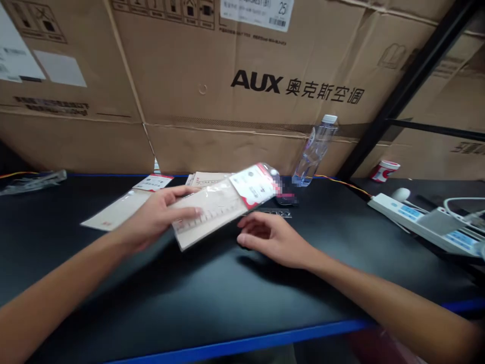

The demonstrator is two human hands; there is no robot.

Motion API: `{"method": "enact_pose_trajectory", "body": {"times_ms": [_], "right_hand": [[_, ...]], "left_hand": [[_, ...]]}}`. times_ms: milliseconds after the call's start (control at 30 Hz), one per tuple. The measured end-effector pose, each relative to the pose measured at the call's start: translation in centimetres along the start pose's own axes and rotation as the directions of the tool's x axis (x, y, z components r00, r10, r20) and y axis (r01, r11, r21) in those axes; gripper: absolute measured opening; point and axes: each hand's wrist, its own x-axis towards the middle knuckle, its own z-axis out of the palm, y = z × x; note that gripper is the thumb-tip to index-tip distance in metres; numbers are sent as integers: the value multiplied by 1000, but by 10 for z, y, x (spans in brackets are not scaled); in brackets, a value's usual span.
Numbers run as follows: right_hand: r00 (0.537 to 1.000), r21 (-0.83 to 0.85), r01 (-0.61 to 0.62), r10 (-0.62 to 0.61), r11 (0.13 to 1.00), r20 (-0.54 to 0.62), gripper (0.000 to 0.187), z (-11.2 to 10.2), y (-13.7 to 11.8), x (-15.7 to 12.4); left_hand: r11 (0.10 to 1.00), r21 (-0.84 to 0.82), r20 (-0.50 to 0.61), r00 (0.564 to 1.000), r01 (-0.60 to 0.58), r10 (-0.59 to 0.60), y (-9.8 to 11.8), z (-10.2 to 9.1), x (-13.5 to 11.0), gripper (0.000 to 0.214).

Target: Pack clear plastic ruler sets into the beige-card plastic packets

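your left hand (157,215), left of the frame's centre, has thumb and fingers clamped on a clear-sleeved packet (212,208), which slants up rightward at mid-frame. your right hand (276,240), just right of centre below the packet, curls loosely, thumb and fingers a little apart. a second packet (113,208) lies centre-left on the black table (227,308).

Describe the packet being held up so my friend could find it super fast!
Find the big cardboard box marked AUX, then the black table in front of it. Over the table, the left grip holds a clear-wrapped tan packet with a white-and-red end. Unlike the similar packet lying to its left, this one is lifted up.
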Motion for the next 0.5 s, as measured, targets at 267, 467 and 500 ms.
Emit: {"method": "enact_pose_trajectory", "body": {"times_ms": [267, 467, 500], "right_hand": [[951, -705, 253, -304, 663, 55, 44, -13, 7, -4], [959, -708, 276, -235, 650, 159, 28, -14, -1, -7], [957, -693, 289, -230, 661, 179, 26, -14, -3, -8]], "left_hand": [[999, 24, -7, 1000, 26, -26, 15, -32, 78, 60], [979, 170, 118, 984, 115, -136, 31, -25, 120, 57], [970, 209, 119, 982, 122, -149, 32, -25, 126, 56]]}}
